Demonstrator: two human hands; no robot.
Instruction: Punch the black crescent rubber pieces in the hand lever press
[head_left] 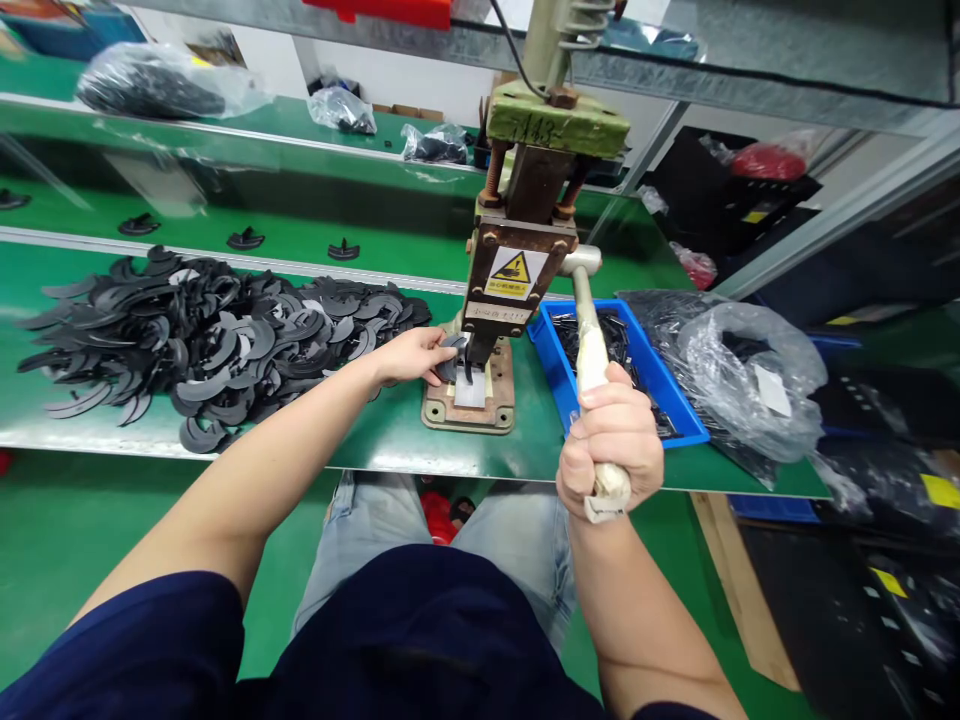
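The hand press stands on a brown metal base, with a yellow warning label on its head. Under its ram, my left hand pinches a black curved plastic part over a light plate on the base. My right hand is wrapped round the taped grip of the press lever, to the right of the ram. A large heap of black curved parts lies left of the press. How the part sits under the ram is partly hidden.
Right of the press is a blue bin of small black pieces, beside a clear plastic bag. Several black parts lie spaced along the green belt behind the heap. A metal shelf crosses above.
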